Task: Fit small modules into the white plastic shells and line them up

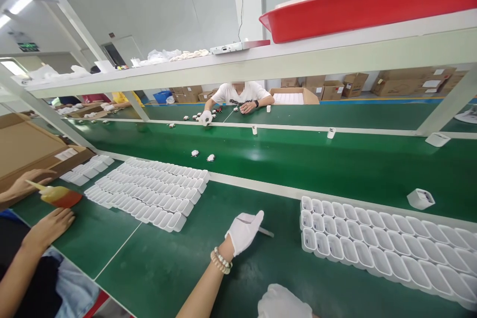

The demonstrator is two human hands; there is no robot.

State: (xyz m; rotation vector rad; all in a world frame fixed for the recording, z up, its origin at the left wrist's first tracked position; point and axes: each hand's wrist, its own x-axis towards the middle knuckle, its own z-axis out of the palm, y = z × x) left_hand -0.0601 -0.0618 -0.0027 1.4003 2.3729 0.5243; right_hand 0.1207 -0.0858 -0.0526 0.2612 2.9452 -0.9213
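Observation:
My left hand [244, 232], in a white glove with a beaded bracelet at the wrist, is closed around a thin pale strip [266, 232] over the green table. At the bottom edge, partly cut off, my right hand [283, 302] also wears a white glove; its fingers are hidden. Rows of small white open cups [367, 238] stand to the right. A larger block of white cups [149, 191] lies to the left.
Beyond runs a green conveyor [290, 154] with scattered white pieces. At the left, a co-worker's hands are near an orange-filled bottle [59, 196] and a cardboard box [30, 144]. Another person sits opposite. A shelf [238, 67] crosses overhead, bearing a red tray [357, 7].

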